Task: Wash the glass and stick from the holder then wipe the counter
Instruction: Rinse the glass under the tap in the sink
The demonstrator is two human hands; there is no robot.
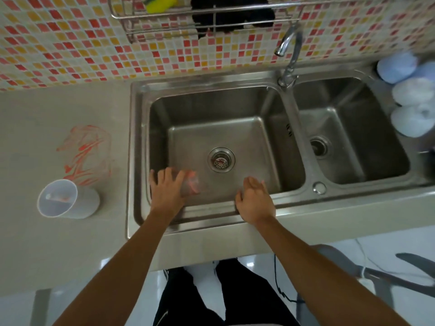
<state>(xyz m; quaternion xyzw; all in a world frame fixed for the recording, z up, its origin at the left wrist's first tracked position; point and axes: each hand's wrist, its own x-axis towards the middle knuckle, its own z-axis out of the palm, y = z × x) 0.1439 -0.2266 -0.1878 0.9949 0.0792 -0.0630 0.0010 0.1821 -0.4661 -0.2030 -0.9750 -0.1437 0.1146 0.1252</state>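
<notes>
Head view, looking down at a double sink (141, 161) set into the bench (47, 114). The left hand (168, 191) is seen over the near left corner of the big left basin, its fingers (164, 176) wrapped round a clear glass (191, 184) that's smeared with something red. The glass is held low inside the basin, just left of the drain strainer (221, 159); it's blurred, so not much more can be made out. The right hand (255, 201) is held over the near rim of the same basin, fingers relaxed and fairly wide, nothing gripped.

On the bench to the left, a white plastic cup (68, 200) is seen tilted on its side, mouth toward the camera, with a thin pale stick (58, 197) lying inside it. Just beyond the cup, red smears (87, 151) are spread over the bench top.

The tap (288, 45) is mounted between the two basins. A wire rack (200, 20) is fixed on the tiled wall, with a yellow sponge (160, 2) and a dark cloth (230, 12) on it. At far right, some pale blue round things (407, 90) are stacked beside the small basin, too blurred to identify.
</notes>
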